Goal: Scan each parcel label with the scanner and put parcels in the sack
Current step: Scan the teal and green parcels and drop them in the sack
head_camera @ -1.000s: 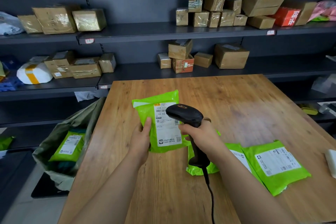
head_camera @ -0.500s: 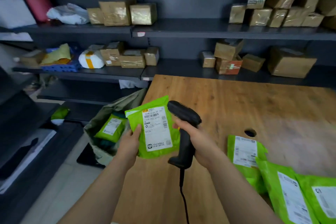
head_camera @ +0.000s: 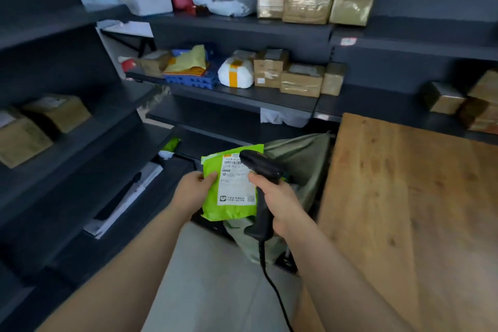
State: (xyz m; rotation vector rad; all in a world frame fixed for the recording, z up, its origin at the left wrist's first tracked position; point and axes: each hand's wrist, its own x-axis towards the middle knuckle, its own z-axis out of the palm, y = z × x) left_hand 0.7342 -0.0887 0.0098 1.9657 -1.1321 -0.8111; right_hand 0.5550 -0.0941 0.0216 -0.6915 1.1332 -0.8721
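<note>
- Over the sack (head_camera: 299, 159), left of the table (head_camera: 409, 197), both hands hold things up in front of the camera.
- Left hand (head_camera: 192, 191): closed on the left edge of the parcel (head_camera: 229, 207), thumb (head_camera: 210, 178) pressed flat on the green front, the other fingers hidden behind it (so I cannot tell how they lie).
- Parcel: a soft green mailer, held nearly upright with its white label (head_camera: 235, 183) facing the camera; its lower edge hangs free, touching nothing.
- Right hand (head_camera: 280, 203): wrapped tightly around the grip of the scanner (head_camera: 262, 170), forefinger (head_camera: 254, 178) up near the trigger; whether it presses is not visible.
- Scanner: black, its head tilted toward the upper right corner of the label and overlapping it in view; whether it touches the label cannot be told.
- Cable (head_camera: 272, 286): black, running down from the base of the handle, past the right forearm and out of the bottom of the view.
- Sack: grey-green, mouth open, standing just beside the table's left edge, directly behind and below the parcel; the parcel is above it, not inside.
- Shelves (head_camera: 242, 94) behind: dark, carrying taped brown boxes (head_camera: 301, 79) and a white bundle (head_camera: 235, 73) with an orange band.
</note>
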